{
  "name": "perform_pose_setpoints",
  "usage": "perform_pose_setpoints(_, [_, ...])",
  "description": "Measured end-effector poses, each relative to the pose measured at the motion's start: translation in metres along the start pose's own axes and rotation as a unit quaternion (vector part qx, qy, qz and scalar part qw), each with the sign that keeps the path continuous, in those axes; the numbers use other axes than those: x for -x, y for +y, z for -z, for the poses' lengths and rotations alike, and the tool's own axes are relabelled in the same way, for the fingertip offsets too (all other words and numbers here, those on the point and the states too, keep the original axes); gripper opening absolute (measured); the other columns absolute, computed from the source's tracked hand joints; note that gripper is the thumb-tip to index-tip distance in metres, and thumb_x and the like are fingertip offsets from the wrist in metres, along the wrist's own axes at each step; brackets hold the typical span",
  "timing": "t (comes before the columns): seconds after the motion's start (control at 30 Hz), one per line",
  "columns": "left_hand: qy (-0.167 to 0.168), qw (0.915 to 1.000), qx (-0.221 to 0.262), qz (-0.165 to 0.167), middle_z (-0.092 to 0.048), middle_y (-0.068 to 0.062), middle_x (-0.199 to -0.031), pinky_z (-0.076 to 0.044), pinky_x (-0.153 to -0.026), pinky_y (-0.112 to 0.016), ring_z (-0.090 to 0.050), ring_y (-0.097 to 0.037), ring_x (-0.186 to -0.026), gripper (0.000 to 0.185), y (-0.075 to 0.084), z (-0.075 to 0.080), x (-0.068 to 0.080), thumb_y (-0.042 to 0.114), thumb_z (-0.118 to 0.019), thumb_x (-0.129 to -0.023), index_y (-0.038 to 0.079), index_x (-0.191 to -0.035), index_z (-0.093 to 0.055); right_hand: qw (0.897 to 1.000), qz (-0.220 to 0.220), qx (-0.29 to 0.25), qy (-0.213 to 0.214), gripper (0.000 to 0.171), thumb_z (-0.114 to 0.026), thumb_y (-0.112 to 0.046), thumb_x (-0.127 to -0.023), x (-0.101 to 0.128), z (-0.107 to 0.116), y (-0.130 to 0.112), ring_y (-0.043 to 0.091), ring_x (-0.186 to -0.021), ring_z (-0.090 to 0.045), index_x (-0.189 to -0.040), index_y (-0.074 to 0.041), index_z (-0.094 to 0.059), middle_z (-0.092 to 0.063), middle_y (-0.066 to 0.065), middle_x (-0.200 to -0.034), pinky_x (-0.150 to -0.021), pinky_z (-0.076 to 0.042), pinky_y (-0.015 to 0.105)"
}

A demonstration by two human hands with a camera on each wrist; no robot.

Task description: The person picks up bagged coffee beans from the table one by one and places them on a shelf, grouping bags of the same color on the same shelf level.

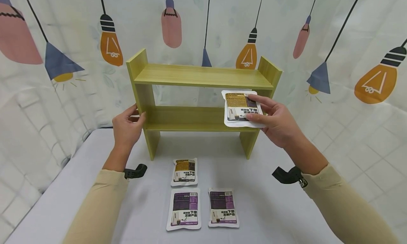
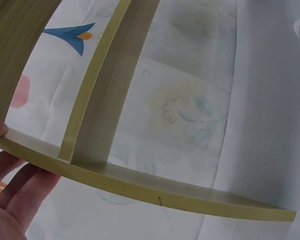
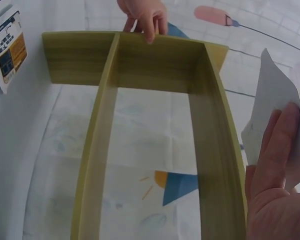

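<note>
A light-wood two-tier shelf [image 1: 203, 74] stands upright on the table. My left hand [image 1: 125, 127] pinches the front edge of its left side panel, thumb inside and fingers outside, as the left wrist view also shows. In front of the shelf's right end, my right hand [image 1: 278, 122] grips a white flat pouch [image 1: 233, 113] with a gold and purple printed label, thumb and fingers across its right side. The right wrist view shows the pouch's plain white back [image 3: 270, 95]. Behind it, part of the right side panel is hidden.
A gold-labelled pouch [image 1: 184, 171] lies on the white tabletop [image 1: 267, 201] before the shelf. Nearer me are two purple-labelled pouches, one on the left [image 1: 183, 210] and one on the right [image 1: 223, 210]. A lamp-patterned curtain [image 1: 136, 32] hangs behind the shelf.
</note>
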State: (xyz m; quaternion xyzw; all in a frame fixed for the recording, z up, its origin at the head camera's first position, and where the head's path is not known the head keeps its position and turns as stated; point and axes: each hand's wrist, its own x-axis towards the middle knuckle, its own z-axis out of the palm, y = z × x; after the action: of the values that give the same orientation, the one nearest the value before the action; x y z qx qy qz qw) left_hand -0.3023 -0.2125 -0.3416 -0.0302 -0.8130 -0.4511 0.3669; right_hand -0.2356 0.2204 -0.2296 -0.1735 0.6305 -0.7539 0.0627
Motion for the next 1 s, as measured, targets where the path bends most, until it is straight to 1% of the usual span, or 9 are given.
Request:
perform_pose_setpoints(0.03, [0.000,1.0000,-0.001,0.000,-0.075,-0.013,-0.122,-0.049,-0.068,-0.003,-0.075,-0.032,-0.094,0.042,0.000,0.000,0.000,0.025,-0.064,-0.098,0.019,-0.140,-0.065,1.000,0.002,-0.001,0.002,0.061,-0.066,0.008,-0.093,0.000,0.000,-0.001,0.021,-0.108,-0.070,-0.150,-0.014,-0.055,-0.049,0.010,-0.139,-0.087,-0.061,0.027])
perform_pose_setpoints(0.13, [-0.002,1.0000,0.001,-0.001,-0.075,-0.013,-0.121,-0.048,-0.068,-0.003,-0.075,-0.031,-0.094,0.042,0.000,-0.001,0.000,0.026,-0.064,-0.098,0.020,-0.140,-0.065,1.000,0.006,-0.001,0.008,0.063,-0.066,0.007,-0.093,-0.001,0.001,-0.004,0.022,-0.109,-0.070,-0.151,-0.014,-0.053,-0.049,0.011,-0.140,-0.088,-0.061,0.027])
perform_pose_setpoints(0.3, [-0.002,1.0000,0.002,-0.002,-0.075,-0.013,-0.123,-0.044,-0.067,0.001,-0.075,-0.031,-0.095,0.042,0.000,-0.001,-0.001,0.027,-0.064,-0.098,0.020,-0.140,-0.065,1.000,0.005,0.003,0.020,0.063,-0.068,0.004,-0.093,-0.004,0.002,-0.009,0.022,-0.114,-0.068,-0.152,-0.015,-0.052,-0.048,0.010,-0.143,-0.091,-0.059,0.026])
perform_pose_setpoints(0.47, [-0.004,1.0000,-0.003,-0.001,-0.074,-0.013,-0.124,-0.044,-0.067,0.001,-0.075,-0.031,-0.097,0.043,-0.001,0.000,0.000,0.027,-0.064,-0.099,0.020,-0.141,-0.064,0.999,0.004,-0.004,0.033,0.060,-0.069,0.003,-0.093,-0.008,0.003,-0.012,0.022,-0.115,-0.067,-0.149,-0.015,-0.056,-0.050,0.009,-0.142,-0.090,-0.059,0.025])
perform_pose_setpoints(0.63, [-0.004,1.0000,0.000,-0.004,-0.074,-0.013,-0.124,-0.044,-0.068,0.001,-0.075,-0.032,-0.096,0.042,-0.001,0.000,0.000,0.026,-0.064,-0.099,0.019,-0.140,-0.065,0.998,-0.007,0.017,0.067,0.057,-0.074,-0.001,-0.091,-0.013,0.003,-0.014,0.023,-0.116,-0.065,-0.144,-0.019,-0.061,-0.050,0.008,-0.143,-0.090,-0.059,0.023])
perform_pose_setpoints(0.73, [-0.003,1.0000,0.003,-0.005,-0.074,-0.013,-0.124,-0.044,-0.067,0.001,-0.075,-0.033,-0.096,0.042,-0.002,0.000,0.000,0.026,-0.064,-0.099,0.019,-0.140,-0.065,0.996,-0.013,0.029,0.081,0.056,-0.076,-0.006,-0.090,-0.015,0.004,-0.017,0.023,-0.117,-0.065,-0.143,-0.021,-0.063,-0.051,0.008,-0.144,-0.090,-0.059,0.024])
perform_pose_setpoints(1.0, [0.001,1.0000,0.002,-0.006,-0.075,-0.014,-0.122,-0.044,-0.067,0.001,-0.075,-0.033,-0.096,0.042,-0.002,0.000,0.000,0.025,-0.064,-0.098,0.017,-0.140,-0.065,0.995,-0.022,0.038,0.090,0.056,-0.078,-0.009,-0.089,-0.021,0.006,-0.022,0.022,-0.115,-0.065,-0.142,-0.018,-0.063,-0.052,0.008,-0.142,-0.090,-0.059,0.023])
